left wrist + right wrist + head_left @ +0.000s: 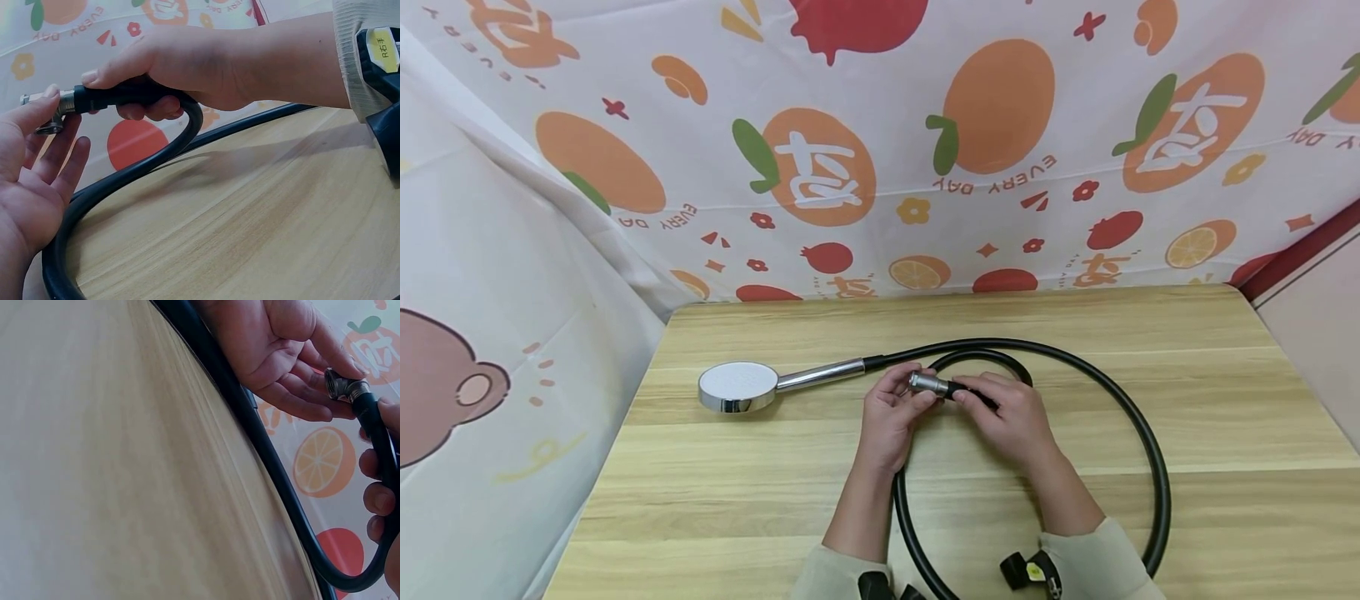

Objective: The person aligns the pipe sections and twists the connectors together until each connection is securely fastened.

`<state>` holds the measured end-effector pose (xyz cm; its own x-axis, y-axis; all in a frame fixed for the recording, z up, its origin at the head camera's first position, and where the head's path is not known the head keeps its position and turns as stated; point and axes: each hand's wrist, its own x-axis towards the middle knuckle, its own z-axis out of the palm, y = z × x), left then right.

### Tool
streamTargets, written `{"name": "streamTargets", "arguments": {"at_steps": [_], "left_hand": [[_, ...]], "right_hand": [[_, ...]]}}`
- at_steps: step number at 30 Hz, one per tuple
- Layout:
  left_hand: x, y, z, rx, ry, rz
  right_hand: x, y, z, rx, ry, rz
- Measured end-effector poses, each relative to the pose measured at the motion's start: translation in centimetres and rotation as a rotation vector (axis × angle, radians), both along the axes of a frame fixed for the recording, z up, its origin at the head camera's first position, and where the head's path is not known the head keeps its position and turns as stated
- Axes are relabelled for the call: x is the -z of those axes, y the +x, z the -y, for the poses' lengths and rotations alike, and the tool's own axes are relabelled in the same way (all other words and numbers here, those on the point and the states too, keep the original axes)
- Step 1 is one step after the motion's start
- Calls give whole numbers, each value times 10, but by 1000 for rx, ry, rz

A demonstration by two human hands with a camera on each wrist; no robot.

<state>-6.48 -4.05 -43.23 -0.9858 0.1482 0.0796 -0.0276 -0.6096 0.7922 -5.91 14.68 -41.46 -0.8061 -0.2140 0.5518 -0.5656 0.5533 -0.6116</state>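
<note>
A silver metal elbow fitting [929, 383] sits at the end of a black shower hose [1157, 467]. My left hand [887, 417] pinches this fitting between thumb and fingers; in the right wrist view the fitting's open threaded mouth [331, 382] faces the left palm. My right hand [1011, 415] grips the hose just behind the fitting, its fingers curled round the black end [100, 97]. From there the hose bends back in a loop below the hands. Its far end joins the chrome handle of a round shower head [739, 385], which lies on the table to the left, white face up.
The light wooden table [700, 517] carries the hose in a wide loop reaching right and toward the front edge. Behind it hangs a white cloth [895, 92] printed with fruit, and another cloth [572, 350] drapes at the left. Camera straps [1037, 573] circle the sleeves.
</note>
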Motion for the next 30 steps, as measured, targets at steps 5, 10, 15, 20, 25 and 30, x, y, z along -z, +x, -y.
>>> {"name": "streamTargets", "arguments": {"at_steps": [5,10,15,20,25,30], "left_hand": [[-1,-1,0,0,4,-2],[0,-1,0,-8,7,14],[1,-1,0,-22,15,26],[1,0,0,-24,13,27],[0,-1,1,-20,10,26],[0,0,0,-16,-11,12]], "right_hand": [[-1,0,2,-8,-67,-2],[-3,0,1,-42,-114,34],[-1,0,0,-57,-96,57],[0,-1,1,-56,-103,31],[0,-1,1,-46,-88,19],[-1,-1,1,-33,-35,4]]}}
